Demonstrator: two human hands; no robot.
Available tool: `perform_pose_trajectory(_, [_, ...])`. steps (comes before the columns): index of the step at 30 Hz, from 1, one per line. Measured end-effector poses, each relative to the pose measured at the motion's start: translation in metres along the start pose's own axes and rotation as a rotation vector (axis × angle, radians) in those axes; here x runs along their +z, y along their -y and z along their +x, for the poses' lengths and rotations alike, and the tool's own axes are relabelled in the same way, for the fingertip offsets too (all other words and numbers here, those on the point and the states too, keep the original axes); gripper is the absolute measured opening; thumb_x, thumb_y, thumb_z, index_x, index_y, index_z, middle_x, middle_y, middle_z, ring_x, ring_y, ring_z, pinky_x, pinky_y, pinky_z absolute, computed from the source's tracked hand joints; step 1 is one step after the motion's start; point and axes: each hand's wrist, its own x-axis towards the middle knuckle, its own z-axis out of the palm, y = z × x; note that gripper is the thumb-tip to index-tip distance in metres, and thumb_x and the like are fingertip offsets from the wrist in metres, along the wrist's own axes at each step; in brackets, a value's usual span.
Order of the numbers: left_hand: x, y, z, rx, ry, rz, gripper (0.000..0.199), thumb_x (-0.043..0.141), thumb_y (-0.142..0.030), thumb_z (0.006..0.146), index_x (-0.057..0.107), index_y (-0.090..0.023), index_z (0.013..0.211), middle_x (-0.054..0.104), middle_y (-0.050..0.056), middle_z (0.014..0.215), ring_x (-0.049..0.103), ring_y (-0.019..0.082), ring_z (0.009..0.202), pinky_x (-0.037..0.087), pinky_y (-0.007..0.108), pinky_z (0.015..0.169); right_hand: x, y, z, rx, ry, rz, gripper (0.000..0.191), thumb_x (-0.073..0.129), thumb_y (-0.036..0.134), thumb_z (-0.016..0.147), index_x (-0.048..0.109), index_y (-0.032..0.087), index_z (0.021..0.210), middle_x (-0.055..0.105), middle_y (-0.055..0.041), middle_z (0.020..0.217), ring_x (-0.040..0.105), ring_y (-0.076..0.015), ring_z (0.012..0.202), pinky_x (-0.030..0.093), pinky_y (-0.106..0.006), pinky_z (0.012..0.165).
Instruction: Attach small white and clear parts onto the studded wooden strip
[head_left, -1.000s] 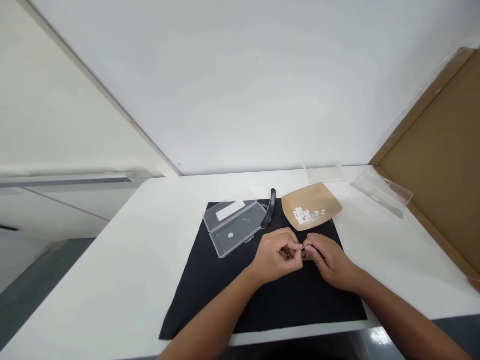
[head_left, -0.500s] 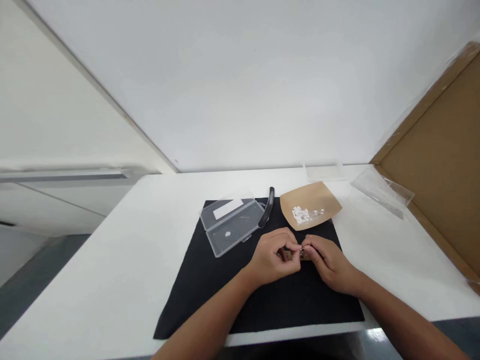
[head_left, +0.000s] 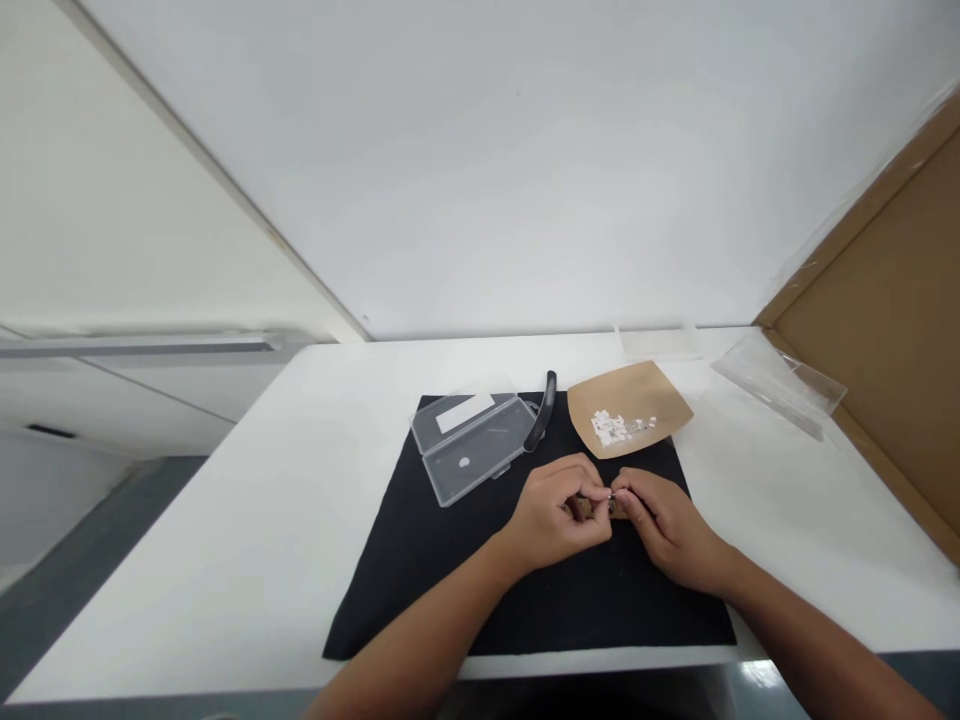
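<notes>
My left hand (head_left: 562, 505) and my right hand (head_left: 667, 525) meet over the front part of the black mat (head_left: 555, 610). The left thumb and forefinger are pinched together, right against the right hand's fingertips. Between them shows a small, shiny dark-and-brown piece (head_left: 615, 507), mostly covered by the fingers, so its kind stays unclear. The right fingers are curled, with the thumb pressed along the same spot. Just beyond the hands lies a brown paper tray (head_left: 637, 385) with small white pieces (head_left: 611, 428) in it.
An open clear plastic case (head_left: 480, 460) with a white label lies on the mat's back left. A black curved handle (head_left: 541, 412) rests by its right end. Clear plastic sheets (head_left: 780, 385) lie at the right, near a cardboard panel (head_left: 892, 330). A white wall (head_left: 525, 180) rises behind.
The whole view has shifted slightly, so everything sits a little farther right. Both hands keep the same pinched pose at the same place over the mat.
</notes>
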Motion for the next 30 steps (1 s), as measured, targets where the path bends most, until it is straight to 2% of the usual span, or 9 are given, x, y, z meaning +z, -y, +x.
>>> perform_pose_trajectory(9, [0.008, -0.009, -0.005, -0.068, -0.107, 0.069, 0.012, 0.067, -0.005, 0.073, 0.062, -0.016, 0.073, 0.066, 0.002, 0.075, 0.057, 0.007, 0.057, 0.042, 0.015, 0.045, -0.004, -0.001, 0.005, -0.099, 0.009, -0.013, 0.027, 0.039, 0.032, 0.113, 0.057, 0.023, 0.095, 0.059, -0.0025, 0.085, 0.056, -0.0177, 0.077, 0.044, -0.031, 0.071])
perform_pose_trajectory(17, [0.009, -0.007, -0.005, 0.024, -0.150, 0.093, 0.011, 0.067, -0.007, 0.077, 0.063, -0.017, 0.074, 0.066, 0.002, 0.073, 0.061, 0.010, 0.062, 0.047, 0.018, 0.050, -0.003, -0.007, 0.006, -0.100, -0.031, -0.046, 0.030, 0.040, 0.036, 0.113, 0.058, 0.023, 0.092, 0.059, -0.0024, 0.083, 0.055, -0.0187, 0.076, 0.043, -0.032, 0.072])
perform_pose_trajectory(22, [0.006, -0.001, -0.004, 0.020, -0.097, 0.048, 0.009, 0.069, -0.009, 0.080, 0.067, -0.017, 0.076, 0.070, 0.003, 0.076, 0.064, 0.011, 0.064, 0.051, 0.018, 0.051, -0.002, -0.009, 0.005, -0.101, -0.062, -0.065, 0.030, 0.039, 0.039, 0.113, 0.060, 0.023, 0.096, 0.062, -0.0033, 0.086, 0.058, -0.0195, 0.078, 0.045, -0.033, 0.073])
perform_pose_trajectory(27, [-0.002, -0.001, 0.000, 0.058, -0.015, -0.001, 0.005, 0.071, -0.011, 0.083, 0.071, -0.015, 0.080, 0.072, 0.006, 0.082, 0.067, 0.010, 0.066, 0.043, 0.013, 0.042, -0.002, -0.006, 0.004, -0.102, -0.081, -0.059, 0.032, 0.039, 0.040, 0.113, 0.057, 0.023, 0.093, 0.060, -0.0028, 0.083, 0.057, -0.0190, 0.076, 0.045, -0.033, 0.071])
perform_pose_trajectory(30, [-0.005, -0.001, 0.002, 0.065, 0.031, -0.027, 0.004, 0.071, -0.012, 0.085, 0.072, -0.015, 0.082, 0.072, 0.006, 0.083, 0.066, 0.009, 0.065, 0.043, 0.011, 0.041, -0.005, -0.002, 0.003, -0.112, -0.074, -0.067, 0.031, 0.038, 0.038, 0.113, 0.056, 0.023, 0.093, 0.060, -0.0027, 0.083, 0.057, -0.0185, 0.076, 0.045, -0.032, 0.071])
